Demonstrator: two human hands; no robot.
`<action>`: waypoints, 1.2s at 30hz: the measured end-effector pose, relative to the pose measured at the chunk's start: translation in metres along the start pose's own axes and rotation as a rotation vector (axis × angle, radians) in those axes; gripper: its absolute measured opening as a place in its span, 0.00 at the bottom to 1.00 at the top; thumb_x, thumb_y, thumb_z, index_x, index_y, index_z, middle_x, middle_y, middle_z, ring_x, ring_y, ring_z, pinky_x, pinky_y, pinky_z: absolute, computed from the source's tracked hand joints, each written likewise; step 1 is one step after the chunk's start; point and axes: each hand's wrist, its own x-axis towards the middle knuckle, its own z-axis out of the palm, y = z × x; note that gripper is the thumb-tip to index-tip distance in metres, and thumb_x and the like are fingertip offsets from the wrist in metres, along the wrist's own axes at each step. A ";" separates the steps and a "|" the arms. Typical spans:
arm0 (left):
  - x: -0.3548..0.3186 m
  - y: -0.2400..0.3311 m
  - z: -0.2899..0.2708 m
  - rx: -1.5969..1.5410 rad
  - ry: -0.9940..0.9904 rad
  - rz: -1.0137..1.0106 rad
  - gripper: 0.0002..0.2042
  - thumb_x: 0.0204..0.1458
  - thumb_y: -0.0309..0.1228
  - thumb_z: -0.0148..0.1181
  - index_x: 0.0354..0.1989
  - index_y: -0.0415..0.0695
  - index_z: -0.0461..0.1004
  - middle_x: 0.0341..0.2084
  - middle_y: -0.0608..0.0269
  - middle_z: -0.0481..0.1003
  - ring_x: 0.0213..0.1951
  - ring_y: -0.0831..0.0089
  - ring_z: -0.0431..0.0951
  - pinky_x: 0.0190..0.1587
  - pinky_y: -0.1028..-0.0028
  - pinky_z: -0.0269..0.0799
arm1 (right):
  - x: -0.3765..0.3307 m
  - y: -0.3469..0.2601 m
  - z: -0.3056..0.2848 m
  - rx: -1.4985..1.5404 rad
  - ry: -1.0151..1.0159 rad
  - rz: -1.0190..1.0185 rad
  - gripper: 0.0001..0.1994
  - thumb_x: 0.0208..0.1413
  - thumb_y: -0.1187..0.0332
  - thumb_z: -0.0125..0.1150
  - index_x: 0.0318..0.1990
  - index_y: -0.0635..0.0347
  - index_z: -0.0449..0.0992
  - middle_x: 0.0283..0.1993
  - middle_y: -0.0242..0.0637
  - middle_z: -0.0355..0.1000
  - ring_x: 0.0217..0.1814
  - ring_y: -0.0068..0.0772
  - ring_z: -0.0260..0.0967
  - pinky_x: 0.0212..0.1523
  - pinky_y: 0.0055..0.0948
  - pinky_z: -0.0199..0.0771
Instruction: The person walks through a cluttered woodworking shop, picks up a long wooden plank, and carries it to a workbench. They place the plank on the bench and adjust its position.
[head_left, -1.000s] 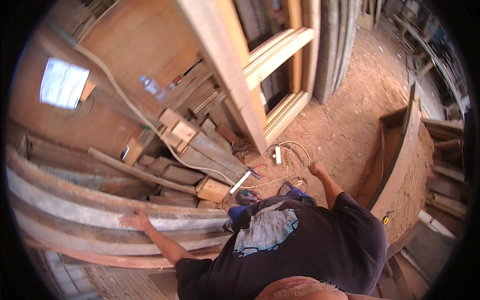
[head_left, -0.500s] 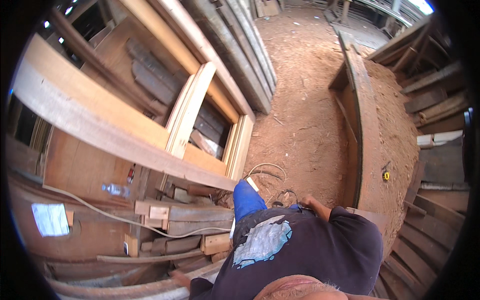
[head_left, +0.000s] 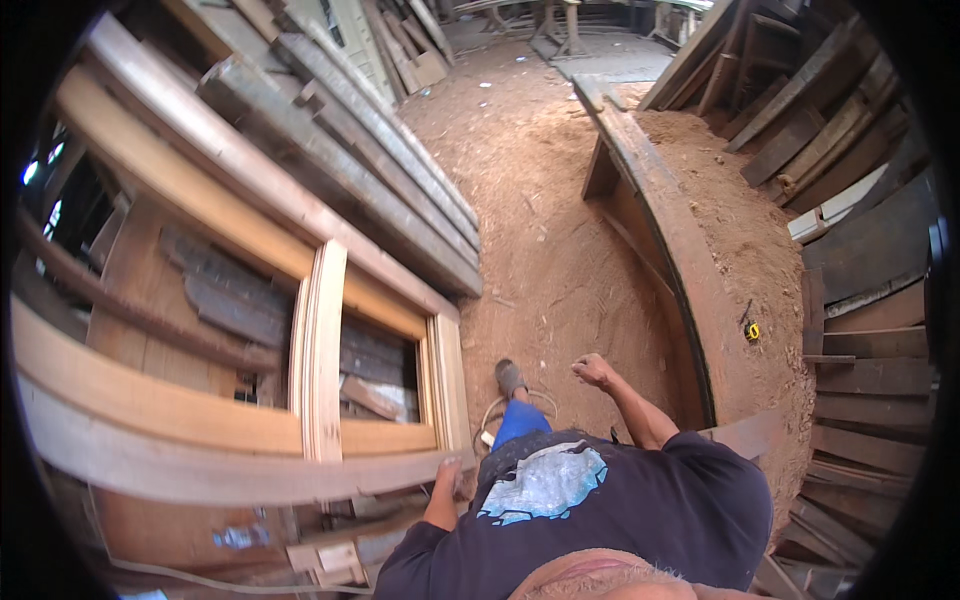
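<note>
Where the long curved wooden plank (head_left: 200,470) crosses the head view from nine o'clock toward centre, its near end meets the left hand (head_left: 447,480), which rests on the plank end at about six o'clock; whether the fingers wrap it cannot be told. The right hand (head_left: 595,371), just right of centre, hangs free over the sawdust floor (head_left: 540,200), fingers curled in a loose fist, holding nothing visible. A wooden window frame (head_left: 320,340) stands at nine o'clock. A yellow tape measure (head_left: 753,331) lies at three o'clock on a curved timber (head_left: 680,240).
</note>
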 end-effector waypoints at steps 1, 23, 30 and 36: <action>0.006 0.014 -0.002 0.036 0.087 -0.113 0.13 0.55 0.42 0.56 0.38 0.46 0.74 0.25 0.62 0.73 0.24 0.66 0.73 0.23 0.65 0.68 | 0.014 -0.016 -0.003 0.034 0.018 -0.022 0.15 0.54 0.64 0.58 0.41 0.69 0.79 0.33 0.40 0.77 0.32 0.30 0.74 0.36 0.32 0.75; 0.248 0.482 0.074 0.188 -0.292 0.359 0.20 0.56 0.44 0.59 0.53 0.48 0.71 0.34 0.65 0.75 0.26 0.74 0.74 0.24 0.74 0.69 | 0.150 0.055 -0.063 0.016 0.069 0.699 0.13 0.45 0.66 0.55 0.30 0.67 0.81 0.28 0.49 0.77 0.29 0.46 0.76 0.25 0.42 0.73; 0.280 0.518 0.126 0.081 -0.359 0.113 0.21 0.55 0.45 0.60 0.53 0.50 0.69 0.35 0.66 0.75 0.30 0.71 0.76 0.29 0.70 0.73 | 0.232 0.066 -0.112 -0.063 -0.030 0.535 0.09 0.46 0.64 0.64 0.26 0.61 0.82 0.25 0.45 0.76 0.20 0.30 0.63 0.20 0.38 0.63; 0.328 0.574 0.140 -0.045 -0.366 0.001 0.14 0.57 0.43 0.57 0.44 0.48 0.72 0.25 0.67 0.72 0.20 0.77 0.69 0.20 0.75 0.63 | 0.426 -0.029 -0.227 -0.486 -0.079 0.186 0.15 0.43 0.60 0.58 0.30 0.63 0.81 0.30 0.51 0.77 0.31 0.41 0.77 0.31 0.37 0.75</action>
